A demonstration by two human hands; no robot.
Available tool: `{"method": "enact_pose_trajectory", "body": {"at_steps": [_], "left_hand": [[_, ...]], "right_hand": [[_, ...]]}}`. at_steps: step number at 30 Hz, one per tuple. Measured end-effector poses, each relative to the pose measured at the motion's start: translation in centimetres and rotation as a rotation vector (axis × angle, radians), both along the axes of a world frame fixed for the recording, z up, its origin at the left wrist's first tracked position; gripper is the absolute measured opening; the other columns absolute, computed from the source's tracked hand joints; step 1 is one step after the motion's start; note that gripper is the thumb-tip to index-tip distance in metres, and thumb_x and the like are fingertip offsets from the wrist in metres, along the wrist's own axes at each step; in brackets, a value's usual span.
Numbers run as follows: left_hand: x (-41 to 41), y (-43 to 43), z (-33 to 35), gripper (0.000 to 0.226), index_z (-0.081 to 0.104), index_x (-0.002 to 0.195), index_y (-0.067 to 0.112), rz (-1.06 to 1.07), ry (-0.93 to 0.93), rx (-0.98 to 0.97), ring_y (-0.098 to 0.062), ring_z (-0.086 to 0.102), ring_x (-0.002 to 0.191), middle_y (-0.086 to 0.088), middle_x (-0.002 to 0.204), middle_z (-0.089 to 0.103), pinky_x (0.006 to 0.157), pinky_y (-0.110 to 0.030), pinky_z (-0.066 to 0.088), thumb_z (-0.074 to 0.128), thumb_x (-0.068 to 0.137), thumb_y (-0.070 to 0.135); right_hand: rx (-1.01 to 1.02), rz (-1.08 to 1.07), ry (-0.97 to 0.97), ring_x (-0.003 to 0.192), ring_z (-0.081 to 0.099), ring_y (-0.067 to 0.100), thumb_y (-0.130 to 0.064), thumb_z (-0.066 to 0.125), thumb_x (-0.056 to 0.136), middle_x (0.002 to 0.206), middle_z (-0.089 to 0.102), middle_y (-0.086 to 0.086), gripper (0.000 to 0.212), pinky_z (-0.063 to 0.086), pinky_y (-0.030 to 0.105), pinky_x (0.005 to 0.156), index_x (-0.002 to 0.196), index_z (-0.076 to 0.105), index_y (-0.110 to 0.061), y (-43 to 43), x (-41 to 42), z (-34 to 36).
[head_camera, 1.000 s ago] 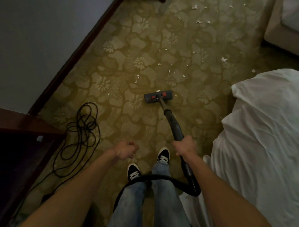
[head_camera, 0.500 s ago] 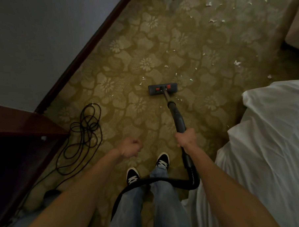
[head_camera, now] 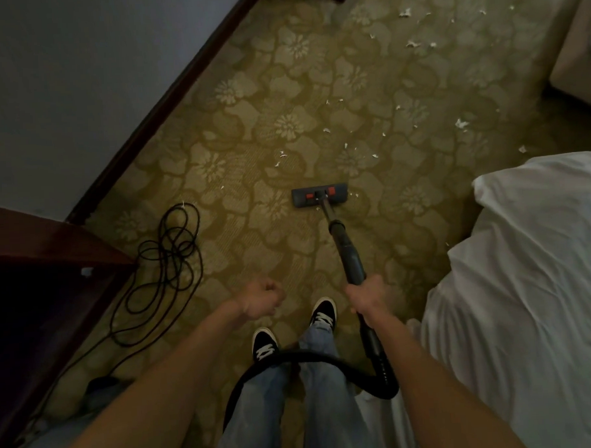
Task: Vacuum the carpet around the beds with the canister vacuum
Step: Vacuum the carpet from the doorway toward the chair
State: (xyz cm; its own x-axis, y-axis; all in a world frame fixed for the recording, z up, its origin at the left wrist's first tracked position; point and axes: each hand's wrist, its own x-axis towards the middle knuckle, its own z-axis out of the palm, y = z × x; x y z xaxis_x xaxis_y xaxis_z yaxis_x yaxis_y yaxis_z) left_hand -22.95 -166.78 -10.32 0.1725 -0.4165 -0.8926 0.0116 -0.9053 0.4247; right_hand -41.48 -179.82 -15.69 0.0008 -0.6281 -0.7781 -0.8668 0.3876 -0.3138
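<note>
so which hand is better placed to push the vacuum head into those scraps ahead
Right. The right hand grips the wand, its floor head just short of the paper scraps; the left hand is curled, holding nothing.

We see a carpet (head_camera: 254,246) of olive gold, patterned all over with paler cream flowers and broad petal shapes, and flecked with white scraps (head_camera: 461,123) toward the upper right. At centre, the floor head (head_camera: 301,198) is dark grey with two orange-red pedals (head_camera: 309,196). The wand (head_camera: 351,258) is black, as are the hose (head_camera: 384,379) and the cord (head_camera: 167,260) at left. In the upper left the wall (head_camera: 61,81) is dull grey-blue, edged by a dark brown skirting (head_camera: 167,104). The cabinet (head_camera: 34,242) at the left edge is reddish brown. On the right we find a plain white sheet (head_camera: 543,280), and in the upper right corner a beige bed base (head_camera: 574,52). At the bottom, the jeans (head_camera: 322,409) are faded light blue and the shoes (head_camera: 323,312) black with white laces.
</note>
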Motion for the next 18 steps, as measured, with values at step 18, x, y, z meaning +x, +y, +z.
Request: {"method": "enact_pose_trajectory", "body": {"at_steps": [18], "left_hand": [[-1.2, 4.6, 0.4, 0.015, 0.056, 0.114, 0.011, -0.108, 0.035, 0.033, -0.011, 0.058, 0.079, -0.005, 0.104, 0.061, 0.058, -0.017, 0.047, 0.049, 0.105, 0.021]], "right_hand": [[-0.002, 0.0, 0.088, 0.085, 0.07, 0.026, -0.026, 0.073, 0.086, 0.098, 0.069, 0.008, 0.044, 0.053, 0.03, 0.066, 0.126, 0.065, -0.009, 9.2, -4.9, 2.3]]}}
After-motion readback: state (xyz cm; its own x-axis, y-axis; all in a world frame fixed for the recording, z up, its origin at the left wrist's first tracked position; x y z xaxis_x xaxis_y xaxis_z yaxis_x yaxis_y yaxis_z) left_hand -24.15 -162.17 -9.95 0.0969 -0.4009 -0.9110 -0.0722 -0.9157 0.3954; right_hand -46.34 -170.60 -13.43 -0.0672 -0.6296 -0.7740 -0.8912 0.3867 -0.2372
